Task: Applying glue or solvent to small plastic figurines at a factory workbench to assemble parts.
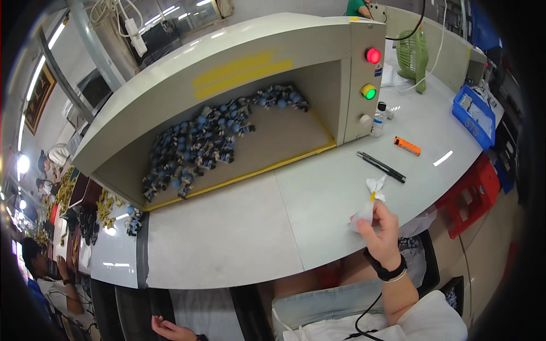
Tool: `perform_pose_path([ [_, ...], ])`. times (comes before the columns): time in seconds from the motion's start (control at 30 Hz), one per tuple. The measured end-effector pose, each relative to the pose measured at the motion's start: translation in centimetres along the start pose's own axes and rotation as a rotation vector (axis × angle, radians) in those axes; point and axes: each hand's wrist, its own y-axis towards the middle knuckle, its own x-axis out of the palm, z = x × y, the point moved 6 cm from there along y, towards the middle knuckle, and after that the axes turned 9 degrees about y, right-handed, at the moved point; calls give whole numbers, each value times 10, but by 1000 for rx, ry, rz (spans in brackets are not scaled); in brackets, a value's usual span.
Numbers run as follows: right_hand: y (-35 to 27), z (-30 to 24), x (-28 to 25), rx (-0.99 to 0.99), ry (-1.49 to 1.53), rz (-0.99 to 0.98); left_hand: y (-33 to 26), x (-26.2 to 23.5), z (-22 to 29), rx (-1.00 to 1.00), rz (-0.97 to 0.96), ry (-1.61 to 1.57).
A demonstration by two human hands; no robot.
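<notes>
My right hand [382, 233] is raised over the front edge of the white table, thumb and fingers closed on a small translucent white squeeze bottle [363, 217] with a yellow tip. Just beyond that tip lies a crumpled white tissue [376, 184]. Low in the view, my left hand [169, 328] hangs in front of the table edge, palm up, fingers loosely curved and nothing in it. Several small blue-and-dark figurines [196, 139] are piled inside the wide grey box-shaped machine [318, 48], far from both hands.
Two black pens [381, 166], an orange cutter-like piece [407, 146] and a clear bottle [378, 120] lie or stand on the right. Beyond them are a green fan [412, 57] and a blue tray [475, 119]. A red stool [472, 196] stands on the floor. Other people sit at left.
</notes>
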Motion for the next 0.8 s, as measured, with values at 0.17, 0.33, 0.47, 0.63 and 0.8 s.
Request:
perform_pose_path([
  [0.17, 2, -5, 1, 67, 136, -77, 63, -15, 175, 864, -205, -583],
  [0.33, 3, 9, -22, 54, -65, 1, 61, 116, 366, 936, -767, -722],
  [0.47, 7, -11, -10, -109, -307, -10, 51, 240, 402, 1159, -558, -156],
  [0.63, 8, -9, -13, -156, -328, -4, 46, 335, 408, 976, -822, 229],
  [0.8, 7, -7, -10, -164, -338, -30, 47, 301, 408, 859, -808, -36],
])
